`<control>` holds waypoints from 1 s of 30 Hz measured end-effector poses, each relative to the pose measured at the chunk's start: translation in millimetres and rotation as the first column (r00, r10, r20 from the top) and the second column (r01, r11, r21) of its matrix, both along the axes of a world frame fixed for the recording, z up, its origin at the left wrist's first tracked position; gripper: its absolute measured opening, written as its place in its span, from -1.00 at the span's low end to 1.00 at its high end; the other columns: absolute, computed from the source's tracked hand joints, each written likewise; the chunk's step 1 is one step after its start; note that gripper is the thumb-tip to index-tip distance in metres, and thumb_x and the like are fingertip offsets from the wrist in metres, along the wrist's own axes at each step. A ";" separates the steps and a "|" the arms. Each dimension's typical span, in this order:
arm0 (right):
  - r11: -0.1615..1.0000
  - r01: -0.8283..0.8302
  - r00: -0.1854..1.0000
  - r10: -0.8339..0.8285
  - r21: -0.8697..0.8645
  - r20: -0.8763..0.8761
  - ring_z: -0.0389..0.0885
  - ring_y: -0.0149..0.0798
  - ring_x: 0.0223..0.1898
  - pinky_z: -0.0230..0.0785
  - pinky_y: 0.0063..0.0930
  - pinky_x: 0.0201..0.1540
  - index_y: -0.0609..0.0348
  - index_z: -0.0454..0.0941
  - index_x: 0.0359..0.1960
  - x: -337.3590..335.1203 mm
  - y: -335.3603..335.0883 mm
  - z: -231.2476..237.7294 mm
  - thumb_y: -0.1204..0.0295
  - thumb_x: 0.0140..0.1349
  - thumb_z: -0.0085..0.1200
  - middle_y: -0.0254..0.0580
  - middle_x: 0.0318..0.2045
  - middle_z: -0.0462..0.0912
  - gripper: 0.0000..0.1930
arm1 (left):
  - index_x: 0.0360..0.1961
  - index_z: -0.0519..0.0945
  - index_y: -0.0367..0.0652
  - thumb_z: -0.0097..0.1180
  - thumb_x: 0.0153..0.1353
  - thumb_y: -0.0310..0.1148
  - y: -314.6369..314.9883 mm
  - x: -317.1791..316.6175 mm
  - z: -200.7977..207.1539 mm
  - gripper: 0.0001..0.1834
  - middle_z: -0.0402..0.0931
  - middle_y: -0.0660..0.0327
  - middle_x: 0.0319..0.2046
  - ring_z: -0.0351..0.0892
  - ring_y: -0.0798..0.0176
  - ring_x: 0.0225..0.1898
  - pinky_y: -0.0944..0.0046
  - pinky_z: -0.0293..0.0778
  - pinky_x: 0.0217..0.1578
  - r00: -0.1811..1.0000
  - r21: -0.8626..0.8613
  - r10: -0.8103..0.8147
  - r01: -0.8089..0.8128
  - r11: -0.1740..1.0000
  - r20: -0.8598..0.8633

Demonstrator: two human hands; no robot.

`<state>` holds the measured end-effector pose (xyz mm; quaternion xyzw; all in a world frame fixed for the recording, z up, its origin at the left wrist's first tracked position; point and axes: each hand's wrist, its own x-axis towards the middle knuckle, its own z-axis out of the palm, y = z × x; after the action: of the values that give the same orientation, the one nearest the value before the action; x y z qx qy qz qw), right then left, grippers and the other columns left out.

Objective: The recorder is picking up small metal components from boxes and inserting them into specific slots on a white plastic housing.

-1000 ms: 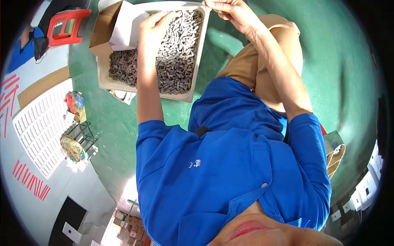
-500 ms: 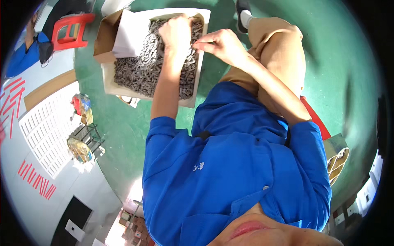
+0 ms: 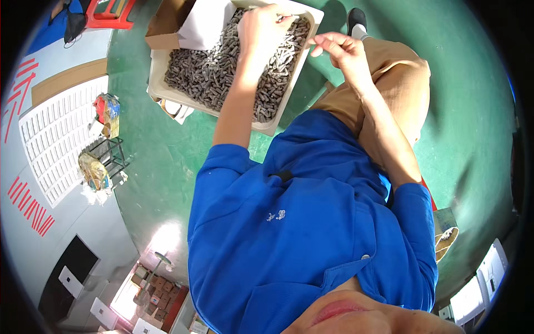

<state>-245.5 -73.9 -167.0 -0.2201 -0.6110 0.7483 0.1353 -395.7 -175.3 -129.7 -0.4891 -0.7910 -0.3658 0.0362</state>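
A cream plastic tub (image 3: 158, 79) at the upper middle holds a heap of small grey-brown stick-like pieces (image 3: 206, 80). My left hand (image 3: 260, 34) is over the heap in bright light. Its fingertips are pressed together at the tub's far right part, and a small pale bit shows by them, too small to name. Just outside the tub's right rim is my right hand (image 3: 347, 57), with its fingers loosely bent. The thumb and forefinger stand apart, and I see nothing between them.
An opened cardboard box (image 3: 162, 41) with a white flap rests on the tub's far left corner. Farther left are a red plastic stool (image 3: 127, 14), a white slotted panel (image 3: 61, 133) and a dark frame rack (image 3: 114, 156). My legs (image 3: 403, 83) are right of the tub.
My right hand has drawn away from the left hand to beyond the tub's right rim, and its fingers have parted. My left hand stays over the pieces. The whole view has shifted.
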 end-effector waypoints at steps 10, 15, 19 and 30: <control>0.827 -0.013 0.999 -0.014 -0.563 -0.043 0.07 -0.59 -0.70 -0.14 -0.69 -0.71 0.14 0.42 -0.55 -9.8 -25.4 8.6 0.24 0.35 -0.11 -0.48 -0.66 0.26 -0.67 | -0.32 0.67 -0.16 0.26 0.04 -0.33 -60.0 -23.5 16.9 -0.81 0.62 0.20 -0.53 0.56 0.40 -0.46 0.37 0.44 -0.39 0.935 -0.097 -0.073 0.114 0.989 0.347; 0.918 0.015 1.000 -0.013 -0.396 0.006 0.08 -0.65 -0.74 -0.11 -0.71 -0.70 0.11 0.55 -0.55 8.3 -23.2 -3.4 0.23 0.27 0.03 -0.61 -0.74 0.23 -0.71 | -0.30 0.67 -0.20 0.27 0.03 -0.34 -107.2 -24.9 15.2 -0.78 0.61 0.22 -0.55 0.48 0.49 -0.52 0.42 0.38 -0.45 0.954 -0.448 0.255 -0.161 0.879 0.156; 0.970 -0.033 0.999 0.038 -0.239 0.014 0.12 -0.68 -0.73 -0.11 -0.71 -0.70 0.10 0.62 -0.50 8.5 -41.1 -7.3 0.27 0.23 0.10 -0.61 -0.74 0.28 -0.77 | -0.35 0.69 -0.10 0.30 -0.03 -0.32 -119.4 -6.0 1.8 -0.81 0.61 0.21 -0.56 0.47 0.44 -0.59 0.42 0.35 -0.52 0.962 -0.423 0.022 0.100 0.900 0.274; 0.995 -0.089 0.991 0.084 0.036 0.106 0.36 -0.57 -0.44 0.19 -0.69 -0.28 0.20 0.64 -0.48 29.6 -53.9 -32.7 0.28 0.21 0.12 -0.47 -0.58 0.52 -0.75 | -0.33 0.69 0.08 0.25 0.00 -0.18 -130.3 9.9 -14.1 -0.80 0.60 0.15 -0.50 0.58 0.15 -0.51 0.27 0.45 -0.45 0.990 -0.459 0.000 0.065 0.886 0.141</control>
<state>-215.9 -127.9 -199.6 -0.2293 -0.6411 0.7285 0.0751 -385.8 -305.6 -143.8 -0.4706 -0.8475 -0.2004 -0.1418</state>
